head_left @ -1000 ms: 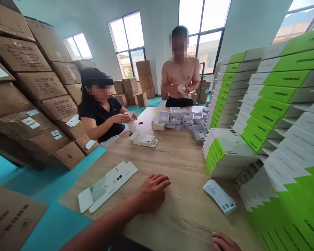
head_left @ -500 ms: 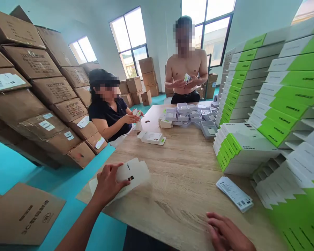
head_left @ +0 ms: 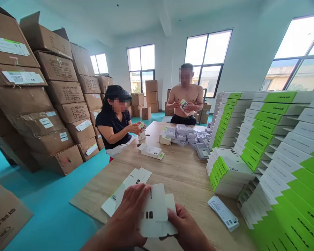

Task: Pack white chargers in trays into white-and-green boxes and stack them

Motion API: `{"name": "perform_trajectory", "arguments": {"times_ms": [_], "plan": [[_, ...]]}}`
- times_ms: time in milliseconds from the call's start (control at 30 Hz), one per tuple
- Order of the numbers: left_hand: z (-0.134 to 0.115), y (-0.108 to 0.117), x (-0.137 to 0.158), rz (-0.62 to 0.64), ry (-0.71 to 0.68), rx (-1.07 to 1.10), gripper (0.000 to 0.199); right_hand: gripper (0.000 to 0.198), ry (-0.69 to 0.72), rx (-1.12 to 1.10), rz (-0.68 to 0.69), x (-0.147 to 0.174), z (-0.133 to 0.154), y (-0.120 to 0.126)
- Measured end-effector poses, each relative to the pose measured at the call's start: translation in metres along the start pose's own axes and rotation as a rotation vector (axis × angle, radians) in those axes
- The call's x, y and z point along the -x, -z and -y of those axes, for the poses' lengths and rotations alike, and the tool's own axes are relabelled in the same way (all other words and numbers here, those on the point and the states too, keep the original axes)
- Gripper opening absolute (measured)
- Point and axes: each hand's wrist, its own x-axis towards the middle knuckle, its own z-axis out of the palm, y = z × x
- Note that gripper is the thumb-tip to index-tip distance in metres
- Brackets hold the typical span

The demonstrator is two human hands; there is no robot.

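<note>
Between my two hands, above the table's front edge, is a white cardboard box (head_left: pixel 157 205) with small dark print; its end flaps stick out to the right. My left hand (head_left: pixel 132 211) is wrapped round its left side. At the right end, my right hand (head_left: pixel 184 223) pinches the flaps with the thumb on top. Behind my left hand, more flat white cartons (head_left: pixel 134 177) lie on the wooden table (head_left: pixel 178 170), partly covered by that hand. Whether the held box is flat or partly opened out, I cannot tell.
Stacked white-and-green boxes (head_left: pixel 267 129) line the right side, with a pile of printed cards (head_left: pixel 223 212) before them. Grey trays (head_left: pixel 189 134) and a white carton (head_left: pixel 151 151) lie farther back. Two co-workers (head_left: pixel 115 122) handle small boxes. Brown cartons (head_left: pixel 60 94) are piled left.
My left hand has brought a white box from the left pile toward me and to the right. My right hand has moved left from the table and taken hold of it. The view has tilted up.
</note>
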Motion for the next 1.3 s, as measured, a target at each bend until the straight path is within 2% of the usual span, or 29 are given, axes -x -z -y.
{"name": "perform_trajectory", "arguments": {"times_ms": [67, 133, 233, 300, 367, 400, 467, 500, 533, 600, 633, 667, 767, 833, 900, 967, 1033, 1100, 1167, 1233, 1300], "plan": [[-0.009, 0.001, -0.003, 0.018, -0.071, -0.073, 0.131, 0.043, 0.006, 0.155, 0.046, 0.011, 0.011, 0.003], [-0.016, 0.005, -0.009, 0.075, -0.111, -0.140, 0.121, 0.036, 0.031, 0.294, 0.034, 0.019, 0.023, 0.005], [-0.024, 0.012, -0.018, 0.094, -0.126, -0.153, 0.103, 0.043, 0.047, 0.353, -0.077, 0.027, 0.033, 0.006], [-0.030, 0.015, -0.022, 0.054, -0.085, 0.035, 0.081, 0.058, 0.125, 0.261, -0.227, 0.031, 0.030, 0.005], [-0.039, 0.015, -0.025, 0.047, 0.067, 0.424, 0.046, 0.069, 0.284, 0.248, -0.401, 0.033, 0.022, 0.002], [-0.045, 0.012, -0.027, 0.059, 0.168, 0.656, 0.036, 0.070, 0.360, 0.315, -0.486, 0.034, 0.018, 0.000], [-0.057, 0.003, -0.032, 0.034, 0.358, 1.032, 0.040, 0.063, 0.441, 0.540, -0.632, 0.036, 0.011, -0.007], [-0.063, -0.003, -0.036, -0.036, 0.431, 1.130, 0.044, 0.061, 0.455, 0.639, -0.691, 0.037, 0.009, -0.010], [-0.069, -0.010, -0.039, -0.147, 0.492, 1.160, 0.048, 0.061, 0.463, 0.697, -0.735, 0.038, 0.008, -0.012], [-0.080, -0.023, -0.046, -0.361, 0.575, 1.118, 0.054, 0.064, 0.462, 0.679, -0.754, 0.038, 0.009, -0.014], [-0.085, -0.028, -0.049, -0.401, 0.597, 1.129, 0.057, 0.065, 0.448, 0.614, -0.736, 0.038, 0.010, -0.014], [-0.090, -0.033, -0.051, -0.379, 0.618, 1.189, 0.058, 0.065, 0.423, 0.527, -0.707, 0.038, 0.012, -0.012], [-0.100, -0.039, -0.056, -0.124, 0.693, 1.491, 0.060, 0.064, 0.334, 0.241, -0.610, 0.036, 0.017, -0.007], [-0.102, -0.040, -0.058, -0.029, 0.720, 1.564, 0.059, 0.066, 0.276, 0.105, -0.533, 0.035, 0.019, -0.003], [-0.100, -0.043, -0.062, -0.040, 0.695, 1.532, 0.059, 0.068, 0.217, 0.016, -0.469, 0.036, 0.019, 0.001], [-0.095, -0.047, -0.066, -0.143, 0.681, 1.432, 0.062, 0.064, 0.177, -0.039, -0.437, 0.039, 0.015, 0.004], [-0.088, -0.051, -0.071, -0.265, 0.698, 1.359, 0.067, 0.055, 0.193, -0.034, -0.413, 0.044, 0.008, 0.007], [-0.080, -0.051, -0.076, -0.257, 0.713, 1.419, 0.071, 0.050, 0.233, -0.003, -0.397, 0.050, 0.001, 0.010], [-0.074, -0.045, -0.080, -0.078, 0.662, 1.566, 0.077, 0.050, 0.243, -0.008, -0.382, 0.053, -0.003, 0.015], [-0.069, -0.034, -0.084, 0.154, 0.506, 1.658, 0.089, 0.056, 0.187, -0.016, -0.326, 0.054, 0.000, 0.020], [-0.066, -0.021, -0.087, 0.300, 0.314, 1.656, 0.105, 0.059, 0.144, 0.091, -0.286, 0.054, 0.011, 0.025]]}}
